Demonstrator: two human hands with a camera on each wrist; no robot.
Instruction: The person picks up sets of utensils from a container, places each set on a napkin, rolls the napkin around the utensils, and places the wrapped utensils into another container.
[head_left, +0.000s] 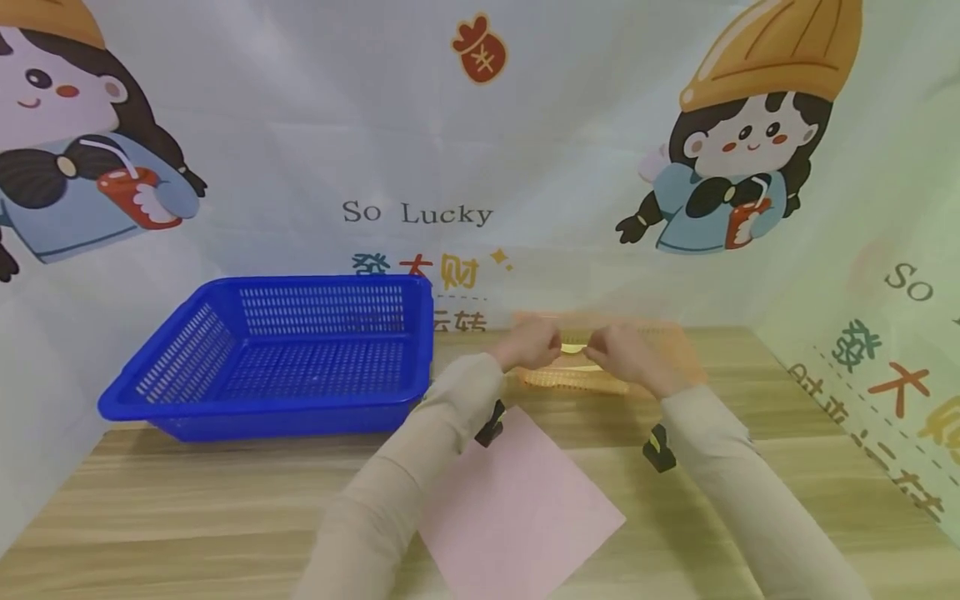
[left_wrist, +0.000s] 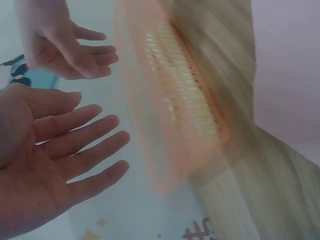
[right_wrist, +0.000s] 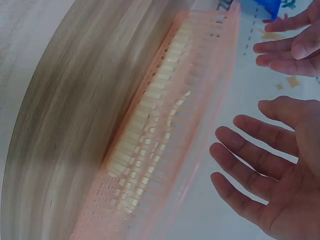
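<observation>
Both hands hover over an orange, slotted plastic basket (head_left: 678, 337) at the back of the table. My left hand (left_wrist: 55, 145) has its fingers spread and holds nothing. Facing it, my right hand (right_wrist: 270, 165) is likewise spread and bare. In the head view the left hand (head_left: 530, 343) and the right hand (head_left: 622, 354) are a short gap apart. Long yellow things (head_left: 574, 348) lie in the basket; through its slotted wall in the right wrist view their kind is hard to tell.
A large blue slotted basket (head_left: 315, 408) stands at the left. A pink square sheet (head_left: 525, 517) lies on the wooden table (head_left: 225, 517) in front of the arms. Behind hangs a printed white curtain (head_left: 300, 125). Black wrist devices (head_left: 660, 448) sit beneath the sleeves.
</observation>
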